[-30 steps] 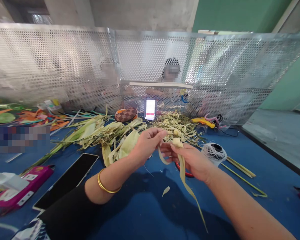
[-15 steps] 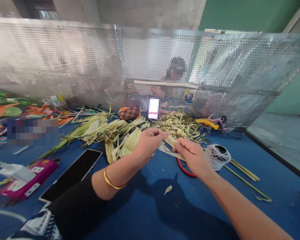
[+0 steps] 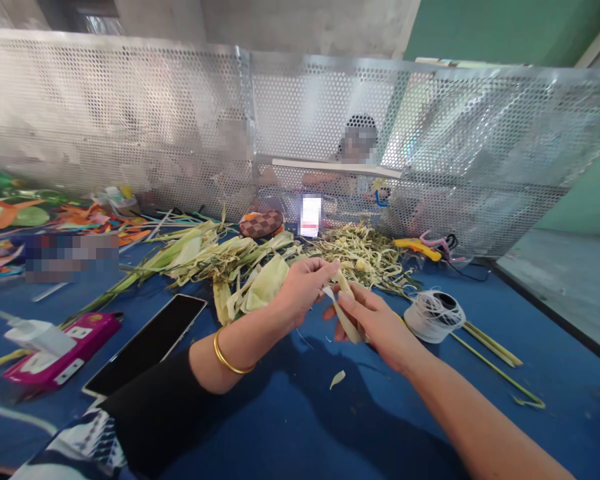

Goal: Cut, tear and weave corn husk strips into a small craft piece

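Note:
A pale strip of corn husk runs between my two hands above the blue table. My left hand pinches its upper end between thumb and fingers. Lower down, my right hand is closed on the same strip, thumb on top, with part of the strip hanging beneath. Behind my left hand lie broad green-white husk leaves. Beyond my right hand spreads a heap of thin shredded husk. A spool of white string stands just right of my right hand.
Left of my arm lie a black phone and a magenta power strip with a plugged-in charger. A checkered pouch and a lit phone stand near the perforated metal screen. Yellow-handled tool and stalks are at right.
The strip was drawn out flat between my hands half a second ago; now it bends downward at my right hand. My right fingers have shifted their hold. The view has turned slightly left.

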Tool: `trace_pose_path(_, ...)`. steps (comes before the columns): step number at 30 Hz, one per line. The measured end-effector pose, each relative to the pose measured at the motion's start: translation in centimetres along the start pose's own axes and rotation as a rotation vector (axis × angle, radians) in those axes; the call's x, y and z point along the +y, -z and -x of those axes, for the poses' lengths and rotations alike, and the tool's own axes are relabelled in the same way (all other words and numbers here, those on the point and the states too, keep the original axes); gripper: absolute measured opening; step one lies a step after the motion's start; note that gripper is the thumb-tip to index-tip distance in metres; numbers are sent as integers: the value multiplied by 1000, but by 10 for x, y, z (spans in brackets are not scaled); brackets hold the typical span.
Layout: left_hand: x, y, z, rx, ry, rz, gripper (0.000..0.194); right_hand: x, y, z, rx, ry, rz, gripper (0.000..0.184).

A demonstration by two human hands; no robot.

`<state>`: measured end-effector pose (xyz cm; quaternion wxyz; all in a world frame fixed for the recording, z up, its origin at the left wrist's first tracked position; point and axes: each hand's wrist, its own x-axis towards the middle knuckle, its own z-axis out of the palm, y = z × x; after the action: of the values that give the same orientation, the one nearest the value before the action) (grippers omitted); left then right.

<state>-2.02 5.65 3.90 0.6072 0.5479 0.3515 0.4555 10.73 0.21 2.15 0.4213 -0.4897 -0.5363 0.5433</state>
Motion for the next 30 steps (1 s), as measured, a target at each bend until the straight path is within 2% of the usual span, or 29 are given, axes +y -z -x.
trace_pose_path(4,-1,-1,0,-20,32,-19,32,1,2,1,-13,-11,-31,38)
trace_pose_path(8,5,5,-2,-50,102,-13,27,-1,13,-1,41,8,114,40)
trace_pose_path(11,9,11,-5,-122,200,-24,24,-6,23,0,35,48,219,39)
trace_pose_path(14,8,15,-10,-122,216,-62,24,-9,31,1,77,97,337,35)
trace_pose_path(17,8,18,-15,5,90,-150,23,-10,38,0,120,128,491,32)
trace_pose_path(19,10,19,-15,71,-117,-288,20,-12,41,-1,140,144,589,32)
trace_pose_path(20,11,19,-14,65,-238,-376,17,-13,41,-1,143,156,640,32)
trace_pose_path(22,14,19,-10,-58,-435,-553,11,-14,39,-1,117,189,734,32)
trace_pose_path(24,14,18,-7,-244,-499,-688,10,-14,36,-1,75,218,818,32)
trace_pose_path(26,12,18,-6,-361,-459,-779,14,-13,34,0,73,218,922,31)
trace_pose_path(30,4,21,-10,-424,-264,-784,32,-17,36,3,85,176,1119,34)
